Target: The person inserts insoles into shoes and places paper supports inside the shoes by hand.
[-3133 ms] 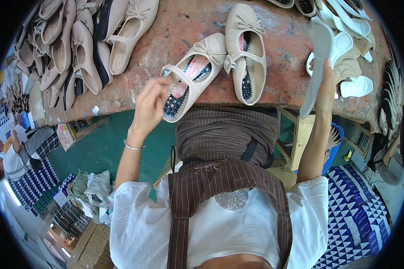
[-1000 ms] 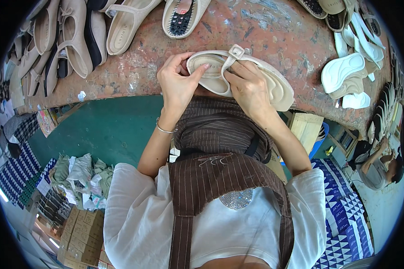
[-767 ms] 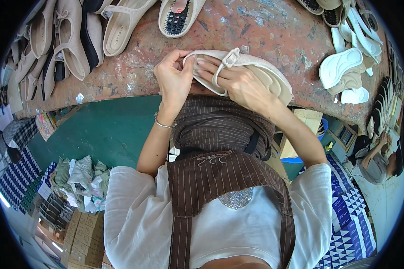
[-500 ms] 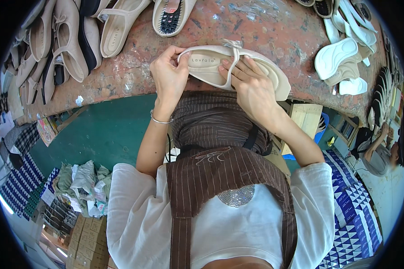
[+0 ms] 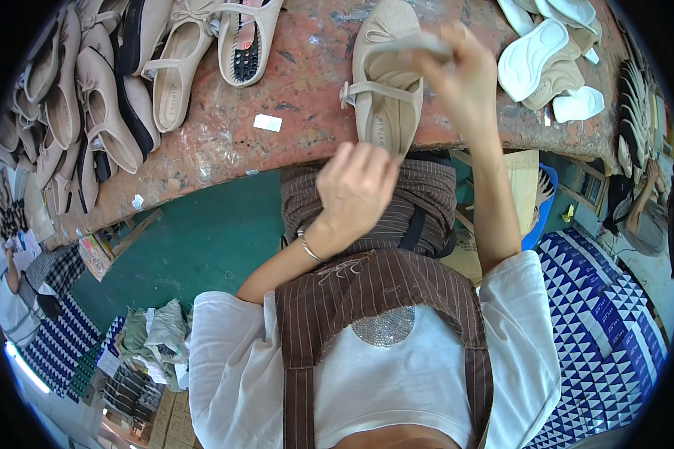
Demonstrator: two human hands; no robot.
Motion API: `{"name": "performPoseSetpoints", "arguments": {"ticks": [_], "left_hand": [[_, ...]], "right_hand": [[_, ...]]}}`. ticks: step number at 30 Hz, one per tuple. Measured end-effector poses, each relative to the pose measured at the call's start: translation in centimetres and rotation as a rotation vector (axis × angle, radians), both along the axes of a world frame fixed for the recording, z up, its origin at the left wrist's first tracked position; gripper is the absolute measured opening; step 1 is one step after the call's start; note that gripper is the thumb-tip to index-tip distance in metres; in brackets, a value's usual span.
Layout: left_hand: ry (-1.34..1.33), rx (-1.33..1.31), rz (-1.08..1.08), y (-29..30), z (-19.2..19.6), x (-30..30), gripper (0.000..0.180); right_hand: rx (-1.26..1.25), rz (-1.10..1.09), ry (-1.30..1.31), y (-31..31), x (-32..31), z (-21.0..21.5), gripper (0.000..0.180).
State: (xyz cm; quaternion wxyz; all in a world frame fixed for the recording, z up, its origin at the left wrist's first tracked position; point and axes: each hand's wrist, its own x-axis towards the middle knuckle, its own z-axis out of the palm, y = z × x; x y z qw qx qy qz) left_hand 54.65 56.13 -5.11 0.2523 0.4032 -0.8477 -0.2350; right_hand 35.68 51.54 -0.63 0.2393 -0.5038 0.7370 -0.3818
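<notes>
A beige flat shoe (image 5: 386, 138) with a bow and a thin strap lies on the worktable, toe pointing away from me and heel at the front edge. My left hand (image 5: 358, 183) is closed around its heel, the fingertips largely turned from view. Over the shoe's right side, my right hand (image 5: 464, 78) is smeared by motion. Its fingers are by a blurred beige band above the shoe opening, and I cannot make out whether that is the shoe's edge or a loose piece. A pale insole shows inside at the heel.
Beige shoes (image 5: 108, 112) crowd the table's left side. Closer stand a strapped shoe (image 5: 174, 82) and one with a black studded inside (image 5: 246, 52). White insoles (image 5: 532, 60) lie at right, a white label (image 5: 267, 122) in between. Blue-and-white boxes (image 5: 599, 299) stand at lower right.
The shoe has turned from lying crosswise to pointing away from me. My left hand has moved lower with the heel; my right has risen to the shoe's right side. The view has shifted.
</notes>
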Motion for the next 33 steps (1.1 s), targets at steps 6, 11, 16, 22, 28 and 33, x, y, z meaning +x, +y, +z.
{"name": "performPoseSetpoints", "arguments": {"ticks": [6,11,16,22,28,33], "left_hand": [[-0.284,0.081,-0.234,1.6,-2.6,-1.5,0.065],[-0.383,-0.016,-0.257,1.4,-3.6,-1.8,0.053],[-0.31,-0.051,-0.198,1.1,-3.6,-2.1,0.051],[-0.274,-0.065,-0.198,1.0,-3.3,-2.1,0.048],[-0.152,-0.01,-0.186,1.4,-4.6,-1.7,0.049],[-0.23,-0.058,-0.224,1.2,-3.9,-1.6,0.044]], "right_hand": [[-0.012,0.195,0.365,8.3,5.4,-3.4,0.033],[-0.107,0.146,0.684,2.1,3.7,-7.5,0.051],[-0.141,0.161,0.554,0.5,3.4,-6.2,0.042],[-0.038,0.193,0.628,0.3,3.1,-6.9,0.036],[-0.021,0.162,0.833,3.7,5.3,-7.0,0.055],[0.131,0.216,0.687,-0.8,3.3,-6.4,0.035]]}}
